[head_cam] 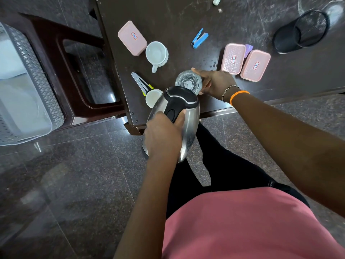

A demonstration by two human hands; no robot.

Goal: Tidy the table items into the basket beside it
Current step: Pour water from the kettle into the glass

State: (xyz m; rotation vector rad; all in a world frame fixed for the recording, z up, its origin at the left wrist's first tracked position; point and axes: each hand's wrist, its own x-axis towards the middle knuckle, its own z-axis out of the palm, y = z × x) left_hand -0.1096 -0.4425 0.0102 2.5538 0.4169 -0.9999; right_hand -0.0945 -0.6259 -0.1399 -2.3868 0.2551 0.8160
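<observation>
The left hand (pixel 162 133) grips the steel kettle (pixel 173 116) by its black handle at the scratched dark table's (pixel 186 21) near edge. Just beyond it, the right hand (pixel 214 83) wraps a clear glass (pixel 188 82). The grey basket (pixel 28 81) sits far left on polished granite floor (pixel 74 184).

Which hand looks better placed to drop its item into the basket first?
The left, probably. The left hand already grips the kettle by its handle, on the side where the basket stands. The right hand holds the glass, farther away.
</observation>
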